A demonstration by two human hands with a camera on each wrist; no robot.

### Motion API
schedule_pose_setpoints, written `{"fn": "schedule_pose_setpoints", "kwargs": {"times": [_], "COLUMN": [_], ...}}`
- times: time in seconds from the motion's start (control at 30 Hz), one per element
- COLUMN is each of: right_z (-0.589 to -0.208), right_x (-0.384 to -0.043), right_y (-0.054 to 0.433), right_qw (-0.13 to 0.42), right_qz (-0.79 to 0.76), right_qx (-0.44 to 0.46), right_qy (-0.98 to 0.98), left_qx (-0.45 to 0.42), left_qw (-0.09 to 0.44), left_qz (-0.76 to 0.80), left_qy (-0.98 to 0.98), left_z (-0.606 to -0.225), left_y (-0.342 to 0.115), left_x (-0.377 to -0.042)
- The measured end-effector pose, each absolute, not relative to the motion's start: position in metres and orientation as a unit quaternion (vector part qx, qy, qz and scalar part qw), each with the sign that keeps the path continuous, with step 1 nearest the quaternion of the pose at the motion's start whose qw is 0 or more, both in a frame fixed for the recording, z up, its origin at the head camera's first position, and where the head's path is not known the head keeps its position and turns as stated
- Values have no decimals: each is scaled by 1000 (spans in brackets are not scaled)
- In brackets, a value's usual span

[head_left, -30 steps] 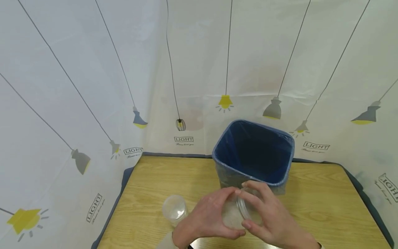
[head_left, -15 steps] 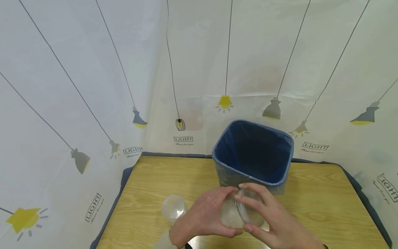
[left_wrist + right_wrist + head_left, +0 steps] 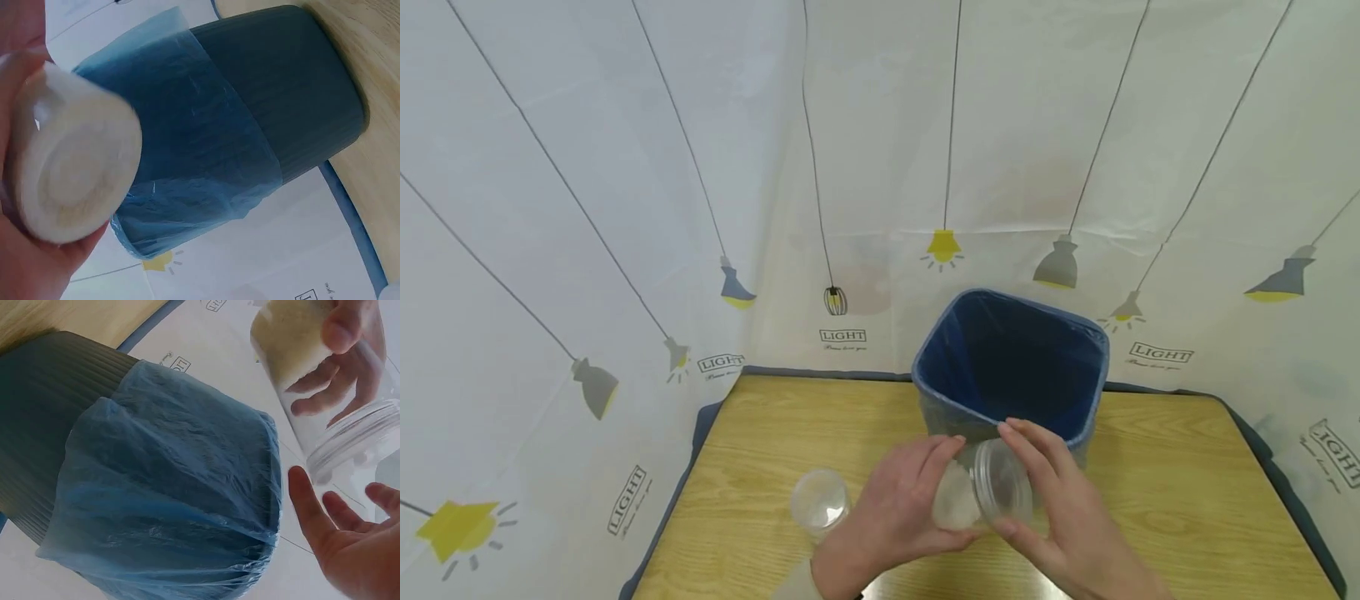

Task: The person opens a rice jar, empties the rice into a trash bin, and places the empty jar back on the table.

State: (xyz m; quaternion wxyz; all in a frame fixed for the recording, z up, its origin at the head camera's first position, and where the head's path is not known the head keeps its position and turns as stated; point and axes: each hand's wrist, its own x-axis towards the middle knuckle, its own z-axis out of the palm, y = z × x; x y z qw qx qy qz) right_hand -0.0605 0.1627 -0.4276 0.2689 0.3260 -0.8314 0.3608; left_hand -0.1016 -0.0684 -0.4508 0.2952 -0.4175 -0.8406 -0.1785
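Observation:
My left hand grips a clear jar, with its thumb and fingers curled round the body. Pale, grainy stuff fills the base end, seen through the wall in the right wrist view. The jar lies tilted on its side in the air, its clear ridged screw lid facing my right hand. In the right wrist view, that hand's fingers spread loosely about the lid, with visible gaps beside it. The left wrist view shows the jar's round bottom.
A bin with a blue liner stands just beyond the hands. Another clear container sits on the wooden table left of my left hand. A lamp-printed sheet hangs round the back and sides.
My right hand's fingers have shifted round the lid and spread wider, uncovering more of it. The left hand keeps its hold on the jar. Bin and other container stay put.

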Motion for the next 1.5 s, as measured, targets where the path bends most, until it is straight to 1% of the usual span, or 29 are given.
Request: {"fn": "schedule_pose_setpoints", "kwargs": {"times": [0.07,0.17,0.3,0.47,0.93,1.13,1.23,1.5], "right_z": [-425,-423,-423,-424,-423,-424,-426,-428], "right_x": [-57,-54,-54,-56,-61,-64,-66,-67], "right_y": [161,159,158,160,169,170,171,173], "right_qw": [238,203,207,221,201,230,236,227], "right_qz": [332,308,309,314,342,335,340,359], "right_qx": [281,243,240,264,347,381,402,431], "right_qy": [-868,-897,-897,-885,-850,-831,-817,-796], "left_qx": [-411,-406,-404,-408,-420,-422,-424,-427], "left_qw": [316,324,321,316,320,322,321,319], "left_qz": [-168,-162,-159,-161,-159,-165,-169,-166], "left_qy": [-839,-839,-842,-841,-834,-831,-830,-829], "left_z": [-451,-451,-451,-451,-451,-451,-452,-454], "left_y": [-68,-67,-67,-68,-70,-70,-70,-69], "left_x": [-102,-102,-101,-101,-102,-103,-104,-105]}}
